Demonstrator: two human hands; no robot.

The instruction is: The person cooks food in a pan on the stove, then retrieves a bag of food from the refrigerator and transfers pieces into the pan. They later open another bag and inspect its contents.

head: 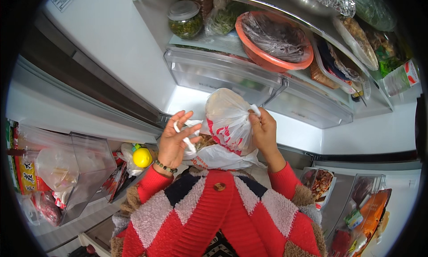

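Observation:
A full white plastic bag with red print (228,120) hangs from my right hand (264,126), which pinches its gathered, twisted neck. Pale, rounded contents show through the film. My left hand (175,140), wearing a bead bracelet (165,167) at the wrist, has the white handle loops of a second plastic bag (227,159) around its spread fingers. That lower bag gapes before my chest, and brownish contents (205,142) show in its mouth. The raised bag hides part of it.
Ahead is an open refrigerator with clear drawers (220,71). Above them stand an orange basin covered in plastic film (274,43) and a lidded jar (185,19). Laden door bins flank me, one with a yellow round object (142,157) on the left, another with packaged food (322,183) on the right.

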